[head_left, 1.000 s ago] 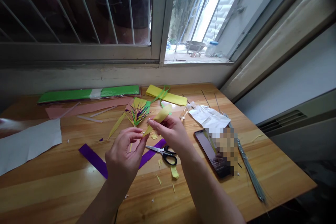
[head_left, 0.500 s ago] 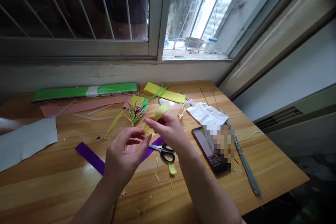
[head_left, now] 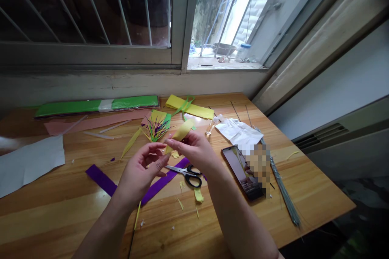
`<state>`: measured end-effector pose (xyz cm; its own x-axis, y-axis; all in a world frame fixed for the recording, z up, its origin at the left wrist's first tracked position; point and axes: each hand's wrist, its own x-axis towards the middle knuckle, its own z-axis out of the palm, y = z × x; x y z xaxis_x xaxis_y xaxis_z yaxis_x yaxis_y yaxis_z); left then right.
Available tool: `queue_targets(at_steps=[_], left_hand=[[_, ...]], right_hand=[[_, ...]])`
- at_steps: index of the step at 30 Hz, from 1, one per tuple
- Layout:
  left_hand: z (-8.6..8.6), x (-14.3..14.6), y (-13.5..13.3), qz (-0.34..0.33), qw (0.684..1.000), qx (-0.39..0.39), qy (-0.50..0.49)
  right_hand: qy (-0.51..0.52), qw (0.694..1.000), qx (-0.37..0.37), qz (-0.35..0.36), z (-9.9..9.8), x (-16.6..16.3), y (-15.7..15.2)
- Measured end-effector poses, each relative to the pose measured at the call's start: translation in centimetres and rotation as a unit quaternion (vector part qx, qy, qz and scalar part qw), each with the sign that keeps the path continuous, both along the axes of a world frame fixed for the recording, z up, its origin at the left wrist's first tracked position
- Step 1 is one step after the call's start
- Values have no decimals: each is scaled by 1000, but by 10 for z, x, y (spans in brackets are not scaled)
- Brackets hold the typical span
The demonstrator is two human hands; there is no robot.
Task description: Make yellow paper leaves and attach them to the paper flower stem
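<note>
While the right hand (head_left: 194, 151) pinches a yellow strip (head_left: 182, 131), the left hand (head_left: 141, 172) curls close, grip unclear.

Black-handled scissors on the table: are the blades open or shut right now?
Shut. The black-handled steel scissors lie flat on the wooden table, and the blades are closed together into a single silver point.
</note>
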<state>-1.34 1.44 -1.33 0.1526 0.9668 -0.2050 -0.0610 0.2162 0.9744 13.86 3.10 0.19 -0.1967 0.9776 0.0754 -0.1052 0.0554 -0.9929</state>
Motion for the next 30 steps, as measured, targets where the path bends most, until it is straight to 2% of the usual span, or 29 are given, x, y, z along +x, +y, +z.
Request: queue_targets(at_steps=[2,5,11,21,27,30], left_hand=[[-1,0,0,-2,1000,4,-1],[0,-1,1,-48,999,-13,4],[9,-1,-2,-92,995,-38,0],[11,-3,-5,-156,986,-64,14],[5,-3,-5,-146,988,-37,15],[2,-6,-2,-162,986,-31,11]], right_hand=[[9,1000,-8,18,1,0,0],[8,999,-15,38,4,-1,-1],[16,998,-37,38,3,0,-2],[40,978,-75,191,-6,4,-2],[-16,977,-34,210,-3,6,-2],[-48,972,-6,229,-2,11,-2]])
